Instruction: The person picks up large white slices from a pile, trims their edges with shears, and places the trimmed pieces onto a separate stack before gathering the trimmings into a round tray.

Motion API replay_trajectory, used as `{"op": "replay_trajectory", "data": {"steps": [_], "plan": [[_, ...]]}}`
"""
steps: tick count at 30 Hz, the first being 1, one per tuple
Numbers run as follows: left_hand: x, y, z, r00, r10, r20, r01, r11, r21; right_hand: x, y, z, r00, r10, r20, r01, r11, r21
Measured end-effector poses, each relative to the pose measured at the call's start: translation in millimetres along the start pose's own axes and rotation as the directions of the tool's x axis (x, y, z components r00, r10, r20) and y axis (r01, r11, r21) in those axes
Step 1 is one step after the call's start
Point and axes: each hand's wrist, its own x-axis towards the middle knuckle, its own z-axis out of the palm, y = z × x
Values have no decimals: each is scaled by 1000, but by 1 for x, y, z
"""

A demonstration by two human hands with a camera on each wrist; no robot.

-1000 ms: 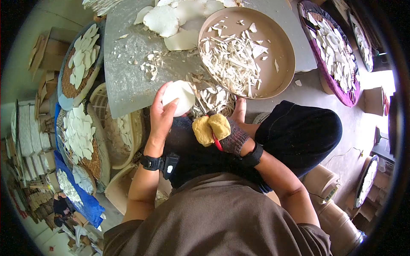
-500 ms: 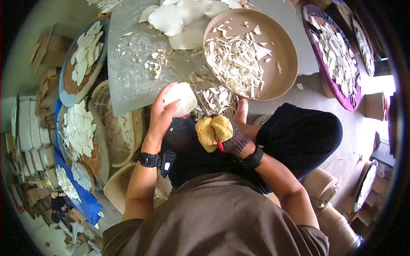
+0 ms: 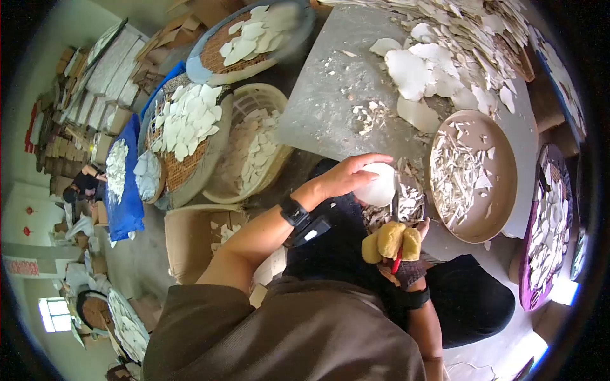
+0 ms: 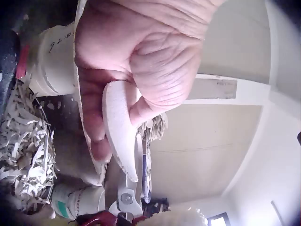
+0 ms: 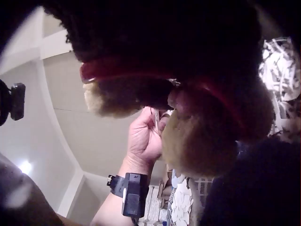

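Observation:
In the head view my left hand [image 3: 343, 176] pinches a thin, rounded white slice [image 3: 379, 185], kind unclear, between thumb and fingers. The left wrist view has the same slice [image 4: 117, 127] seen edge-on under the thumb. My right hand [image 3: 408, 272], in a dark knit glove, grips red-handled scissors [image 3: 398, 261] whose handles are wrapped in yellow foam [image 3: 390, 240]. Their blades point up beside the slice's right edge. The metal pivot [image 4: 126, 197] shows just below the slice. Up close in the right wrist view, the red handle [image 5: 124, 70] is dark and partly hidden.
A grey table [image 3: 318, 95] bears loose white slices [image 3: 410, 73] and scraps. On its right side, a round tan tray [image 3: 502, 209] holds white offcuts. A yellowish plastic basket [image 3: 257, 95], a cardboard box [image 3: 184, 244] and woven trays with slices [image 3: 190, 117] stand at left.
The head view has swung left, so the table, tray and both hands appear farther right. My left hand still holds the slice and my right the scissors; more of the foam-wrapped handles shows.

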Motion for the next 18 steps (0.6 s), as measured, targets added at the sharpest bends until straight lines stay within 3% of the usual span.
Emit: {"op": "replay_trajectory", "data": {"steps": [2,4,5,6,7,8,9,10,11,12,13,15,16,17,18], "plan": [[-8,6,1,998,-12,-59,10,999,-30,-2,0,5,998,-38,46,38,999,12],[-21,9,-7,992,-121,-42,114,984,-140,-4,4,13,986,-89,141,82,995,60],[-34,28,-13,960,-268,-81,246,945,-215,-5,3,16,984,-76,159,67,996,60],[-43,19,-31,917,-310,-250,283,949,-138,-6,3,19,987,-43,157,36,998,48],[-56,7,-59,878,-225,-424,154,969,-195,-6,-3,21,995,63,77,-62,998,-18],[-60,12,-77,696,-93,-712,-16,989,-145,-6,-10,23,986,169,-5,-169,983,-68],[-68,-1,-110,395,21,-918,-178,982,-54,-3,-18,41,946,239,-220,-268,957,-114],[-79,-6,-141,277,79,-958,-318,948,-13,-1,-19,44,907,265,-328,-308,948,-85],[-66,21,-142,135,105,-985,-326,944,56,0,-21,48,855,288,-431,-340,939,-48],[-54,36,-141,271,131,-954,-332,943,35,1,-14,41,854,287,-435,-303,952,34],[-41,43,-139,397,154,-905,-335,942,14,0,-8,35,873,262,-411,-302,953,-33],[3,46,-133,700,32,-713,-117,991,-70,-2,1,20,960,122,-253,-229,861,-453],[29,43,-126,761,-32,-648,-76,988,-137,-4,6,14,973,96,-211,-198,819,-539],[58,37,-117,813,-93,-574,-28,980,-199,-5,14,3,982,98,-163,-168,848,-502],[86,31,-106,817,-130,-562,-2,974,-227,-2,27,-15,981,145,-126,-182,914,-362]]}}
